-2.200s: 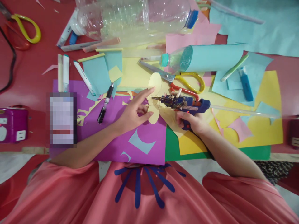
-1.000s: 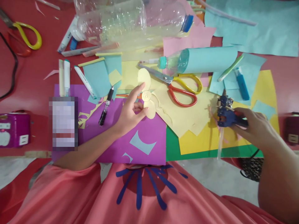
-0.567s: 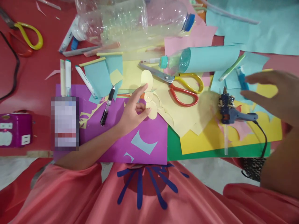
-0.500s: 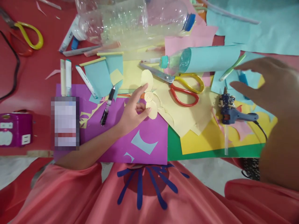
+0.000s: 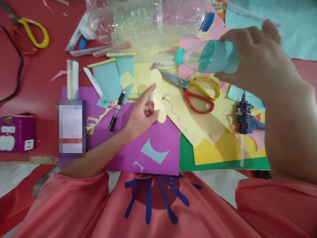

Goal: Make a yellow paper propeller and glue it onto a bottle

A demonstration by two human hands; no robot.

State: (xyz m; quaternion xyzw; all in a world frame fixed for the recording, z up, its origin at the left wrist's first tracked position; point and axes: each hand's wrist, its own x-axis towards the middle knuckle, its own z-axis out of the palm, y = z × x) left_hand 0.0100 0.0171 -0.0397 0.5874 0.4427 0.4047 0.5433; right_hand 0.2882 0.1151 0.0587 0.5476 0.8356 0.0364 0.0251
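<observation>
My left hand pinches a cream paper cutout with rounded lobes and a small coiled centre, thumb on the lower lobe and index finger by the upper one. My right hand is wrapped round a clear plastic bottle with a teal cap, lying on its side. Light blue paper covers the bottle's body, and my hand hides its far end. Scissors with one yellow and one red handle lie between my hands. A hot glue gun rests below my right hand, its handle partly behind my forearm.
Large clear bottles lie at the back. Purple card sits under my left forearm, beside a phone and a black pen. Several markers lie at left. Another pair of scissors is far left, near a purple box.
My right hand has come from above the glue gun to the paper-wrapped bottle and closed round it. The bottle has shifted slightly away from me. My left hand keeps its pinch on the cutout.
</observation>
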